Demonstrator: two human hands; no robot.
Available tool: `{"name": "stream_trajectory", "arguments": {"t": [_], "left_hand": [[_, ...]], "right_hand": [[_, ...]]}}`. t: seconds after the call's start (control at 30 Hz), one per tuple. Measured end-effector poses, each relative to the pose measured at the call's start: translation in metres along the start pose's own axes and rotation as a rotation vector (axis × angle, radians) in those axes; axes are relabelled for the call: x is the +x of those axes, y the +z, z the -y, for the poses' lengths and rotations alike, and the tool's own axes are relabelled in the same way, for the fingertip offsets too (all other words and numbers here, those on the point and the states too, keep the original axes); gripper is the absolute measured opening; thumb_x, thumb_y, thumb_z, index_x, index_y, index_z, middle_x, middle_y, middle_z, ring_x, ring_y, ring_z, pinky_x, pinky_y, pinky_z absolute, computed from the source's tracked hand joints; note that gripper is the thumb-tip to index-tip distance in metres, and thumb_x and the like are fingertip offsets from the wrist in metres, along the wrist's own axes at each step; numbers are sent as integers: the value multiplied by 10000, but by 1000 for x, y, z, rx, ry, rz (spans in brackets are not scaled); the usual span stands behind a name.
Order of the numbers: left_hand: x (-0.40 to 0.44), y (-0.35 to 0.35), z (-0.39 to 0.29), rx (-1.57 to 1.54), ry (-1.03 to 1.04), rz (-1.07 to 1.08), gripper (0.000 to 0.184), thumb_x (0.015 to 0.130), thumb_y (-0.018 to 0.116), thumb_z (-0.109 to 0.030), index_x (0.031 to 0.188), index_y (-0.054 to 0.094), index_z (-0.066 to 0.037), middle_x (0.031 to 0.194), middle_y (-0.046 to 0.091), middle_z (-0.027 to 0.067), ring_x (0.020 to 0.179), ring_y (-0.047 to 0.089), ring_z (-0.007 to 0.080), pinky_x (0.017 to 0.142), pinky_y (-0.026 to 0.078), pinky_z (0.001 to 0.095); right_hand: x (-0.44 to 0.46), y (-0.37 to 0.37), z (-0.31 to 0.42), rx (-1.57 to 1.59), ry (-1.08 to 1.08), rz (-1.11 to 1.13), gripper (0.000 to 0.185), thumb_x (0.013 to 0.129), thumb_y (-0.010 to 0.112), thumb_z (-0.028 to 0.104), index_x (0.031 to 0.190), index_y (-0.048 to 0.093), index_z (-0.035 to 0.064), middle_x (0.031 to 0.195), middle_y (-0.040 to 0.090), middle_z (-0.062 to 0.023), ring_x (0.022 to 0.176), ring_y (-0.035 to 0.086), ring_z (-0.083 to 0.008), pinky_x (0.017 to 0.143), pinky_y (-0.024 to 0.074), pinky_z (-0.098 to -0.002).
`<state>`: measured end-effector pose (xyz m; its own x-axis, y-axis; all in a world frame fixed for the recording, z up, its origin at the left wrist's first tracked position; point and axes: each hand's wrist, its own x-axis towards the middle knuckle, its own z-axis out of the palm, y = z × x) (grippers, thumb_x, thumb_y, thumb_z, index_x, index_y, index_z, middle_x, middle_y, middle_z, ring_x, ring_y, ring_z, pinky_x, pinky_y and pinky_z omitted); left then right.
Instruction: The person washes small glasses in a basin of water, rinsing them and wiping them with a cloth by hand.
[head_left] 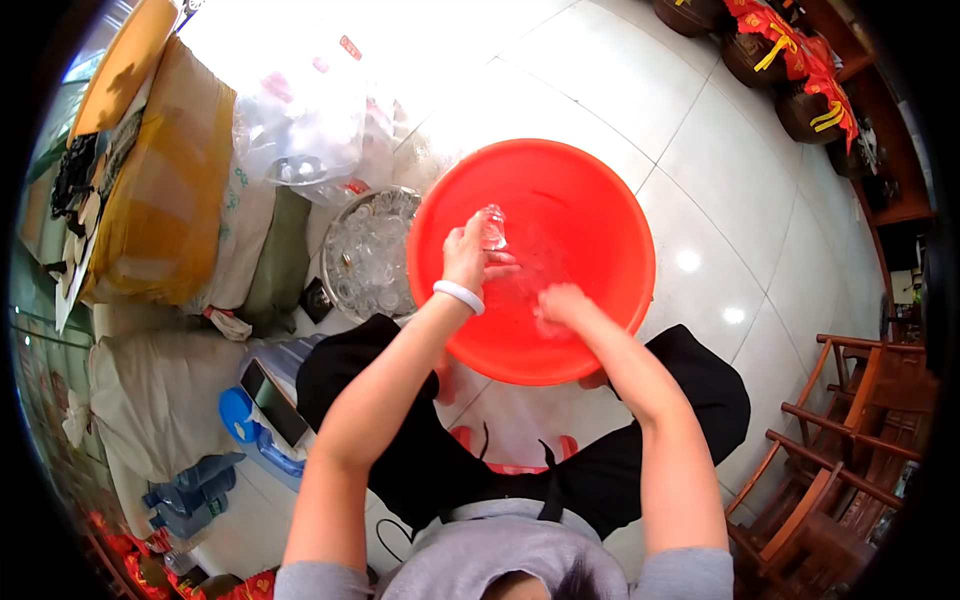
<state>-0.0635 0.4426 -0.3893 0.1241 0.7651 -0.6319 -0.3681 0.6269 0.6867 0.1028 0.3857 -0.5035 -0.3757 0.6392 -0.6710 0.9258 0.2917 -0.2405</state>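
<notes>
A big red plastic basin (610, 215) stands on the floor between my knees, with what looks like water in its bottom. My left hand (466, 258), with a white band at the wrist, is over the basin's left part. Its fingers are closed round a small clear glass (493, 228), which is tilted. Lower and to the right, my right hand (563, 303) is down inside the basin with its fingers curled. The fingertips are hidden in the water, so I cannot make out what they hold. Left of the basin, a round metal tray (333, 262) holds several small clear glass pieces.
Clear plastic bags (300, 125) lie behind the tray. A taped cardboard box (175, 180) and sacks line the left side. A phone (274, 402) rests on a blue and white package. Wooden chairs (830, 450) stand at right; dark jars (750, 58) with red cloth stand at back right.
</notes>
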Motion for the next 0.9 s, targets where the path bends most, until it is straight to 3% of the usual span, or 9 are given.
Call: {"name": "stream_trajectory", "arguments": {"t": [0.1,0.27,0.3,0.37,0.4,0.5,0.57,0.63,0.9], "left_hand": [[-3,5,-1,-41,11,-1,383,848,499,-366,1054,452,-47,758,529,106,534,554,214,508,524,386],[-4,1,-1,33,31,9,335,831,554,-316,963,447,-26,731,526,100,515,538,179,468,508,331],[-3,0,-2,27,38,6,335,831,554,-316,963,447,-26,731,526,100,515,538,179,468,508,331],[-3,0,-2,57,6,-1,339,832,554,-319,960,445,-25,733,525,100,512,536,177,465,506,331],[-1,-2,1,26,32,23,426,808,585,-333,965,394,13,735,522,121,480,539,167,410,509,326],[-7,-1,-2,20,67,47,424,802,592,-328,960,397,14,712,519,109,478,539,164,408,500,310],[-5,-3,2,42,76,67,429,796,600,-328,952,404,20,699,522,110,459,529,156,397,487,290],[-5,-2,1,107,35,22,448,786,611,-338,951,409,26,698,527,113,439,520,151,380,474,277],[-8,-2,3,357,87,58,397,764,635,-309,919,457,10,716,544,107,440,516,133,367,445,254]], "right_hand": [[7,-5,18,580,223,25,338,799,508,350,993,551,77,1006,569,-194,863,601,-296,763,463,-448],[5,-21,23,803,96,-711,293,773,525,307,980,513,100,966,528,-179,718,584,-347,698,452,-489],[9,5,22,511,44,-678,290,779,525,307,971,507,89,953,528,-190,727,573,-379,710,448,-486],[13,47,10,190,-211,301,276,789,530,284,973,473,86,938,511,-196,760,550,-408,703,448,-488],[-2,61,10,188,-119,-65,368,780,546,283,1069,444,81,1024,499,-209,833,554,-405,713,448,-479],[-8,13,17,567,81,-473,452,769,559,323,1124,427,77,1134,471,-220,952,539,-386,785,443,-469],[-8,28,12,505,45,-464,402,784,547,321,1093,447,84,1124,473,-218,979,522,-385,814,426,-478],[-25,39,19,281,17,39,314,806,528,299,1026,454,87,1084,476,-217,969,507,-397,819,421,-484],[-37,21,27,545,90,-203,283,800,540,284,1003,484,96,974,508,-198,883,544,-384,760,435,-470]]}}
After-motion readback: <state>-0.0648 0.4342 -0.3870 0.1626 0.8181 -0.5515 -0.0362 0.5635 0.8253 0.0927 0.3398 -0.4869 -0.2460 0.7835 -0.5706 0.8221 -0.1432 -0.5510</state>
